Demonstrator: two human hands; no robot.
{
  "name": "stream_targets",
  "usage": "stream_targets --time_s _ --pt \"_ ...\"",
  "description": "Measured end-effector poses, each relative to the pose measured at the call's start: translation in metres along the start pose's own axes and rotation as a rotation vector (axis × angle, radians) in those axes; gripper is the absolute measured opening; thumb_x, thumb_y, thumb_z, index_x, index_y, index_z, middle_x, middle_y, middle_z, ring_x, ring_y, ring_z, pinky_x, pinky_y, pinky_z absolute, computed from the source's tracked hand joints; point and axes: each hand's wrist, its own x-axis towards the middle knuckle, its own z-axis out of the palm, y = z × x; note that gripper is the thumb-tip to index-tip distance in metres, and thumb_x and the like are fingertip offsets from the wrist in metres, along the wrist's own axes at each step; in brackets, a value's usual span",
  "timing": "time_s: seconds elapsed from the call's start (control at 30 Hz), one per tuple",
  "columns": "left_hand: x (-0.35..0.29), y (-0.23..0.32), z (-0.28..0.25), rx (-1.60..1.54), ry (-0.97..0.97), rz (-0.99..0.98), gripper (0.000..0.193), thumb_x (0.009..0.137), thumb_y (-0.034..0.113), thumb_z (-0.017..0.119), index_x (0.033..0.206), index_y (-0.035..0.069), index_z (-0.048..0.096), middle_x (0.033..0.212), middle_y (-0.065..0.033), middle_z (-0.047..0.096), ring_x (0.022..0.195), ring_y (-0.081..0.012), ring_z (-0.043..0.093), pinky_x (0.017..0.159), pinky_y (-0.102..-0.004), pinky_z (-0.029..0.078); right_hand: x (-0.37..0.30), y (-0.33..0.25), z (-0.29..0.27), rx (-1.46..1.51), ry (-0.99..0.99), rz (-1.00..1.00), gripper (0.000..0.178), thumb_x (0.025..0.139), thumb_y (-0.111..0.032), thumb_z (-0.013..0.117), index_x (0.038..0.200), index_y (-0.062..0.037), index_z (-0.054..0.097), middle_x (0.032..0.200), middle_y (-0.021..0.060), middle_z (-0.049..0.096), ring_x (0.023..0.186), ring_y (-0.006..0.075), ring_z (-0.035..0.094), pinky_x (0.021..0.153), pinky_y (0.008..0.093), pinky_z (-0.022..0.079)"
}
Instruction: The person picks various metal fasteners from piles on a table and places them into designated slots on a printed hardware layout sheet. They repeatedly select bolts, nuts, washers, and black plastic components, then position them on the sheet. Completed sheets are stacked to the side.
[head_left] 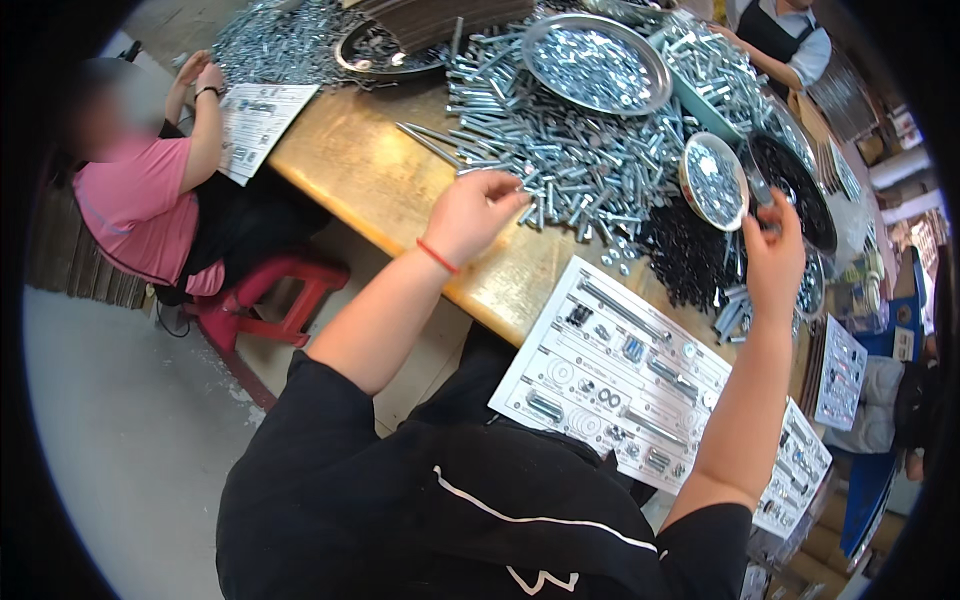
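Beyond the white card (548, 345) of small print and drawings, the left hand (475, 215) curls beside shiny metal bolts (580, 190), the right hand (775, 245) by a round bowl (685, 178), both grips unclear

Bolts (590, 180) on table (345, 155), sheet (595, 352) before them, tray (660, 95) behind, bowl (738, 218) at right, apparently resting on small parts (685, 250)

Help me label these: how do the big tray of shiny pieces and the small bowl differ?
The tray is much wider than the bowl. The tray's rim is silvery; the bowl's is pale. The bowl is beside the right hand; the tray lies farther off. Both hold small shiny pieces.
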Motion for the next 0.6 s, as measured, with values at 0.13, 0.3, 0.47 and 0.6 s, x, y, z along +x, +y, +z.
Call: stream_targets --time_s 0.13,0.3,0.47,0.6 --pt "0.067 -0.041 -0.035 0.561 0.199 0.157 0.021 0.083 0.02 0.066 0.101 0.011 0.072 0.104 -0.0111 0.067 0.098 -0.0296 0.064 0.084 -0.0411 0.052 -0.064 0.013 -0.004 0.205 -0.107 0.105 0.042 0.084 -0.002 0.067 0.126 -0.0041 0.059 0.101 0.0048 0.061 0.067 0.0061 0.05 0.061 0.0212 0.043" --pt "0.121 -0.071 -0.064 0.841 -0.108 0.058 0.023 0.084 0.014 0.063 0.106 0.012 0.071 0.106 -0.0112 0.068 0.1 -0.0317 0.063 0.087 -0.0396 0.051 -0.134 0.044 -0.019 0.268 -0.203 0.219 0.038 0.086 0.001 0.065 0.124 -0.0023 0.059 0.101 0.0023 0.061 0.071 0.0048 0.048 0.064 0.0187 0.041" --pt "0.136 -0.057 -0.067 0.932 -0.465 0.091 0.026 0.082 0.011 0.065 0.107 0.012 0.07 0.106 -0.0116 0.068 0.1 -0.0315 0.063 0.085 -0.0401 0.051 -0.184 0.051 -0.039 0.27 -0.179 0.377 0.034 0.086 0.003 0.063 0.12 -0.0019 0.061 0.101 0.0028 0.061 0.073 0.0057 0.049 0.065 0.0196 0.042" --pt "0.135 -0.067 -0.077 1.049 -0.407 0.33 0.025 0.078 0.013 0.069 0.103 0.011 0.069 0.104 -0.0087 0.065 0.102 -0.0296 0.062 0.085 -0.04 0.051 -0.202 0.048 -0.047 0.289 -0.145 0.376 0.031 0.084 0.004 0.064 0.115 -0.002 0.062 0.099 0.0033 0.061 0.07 0.0061 0.049 0.062 0.0198 0.042"
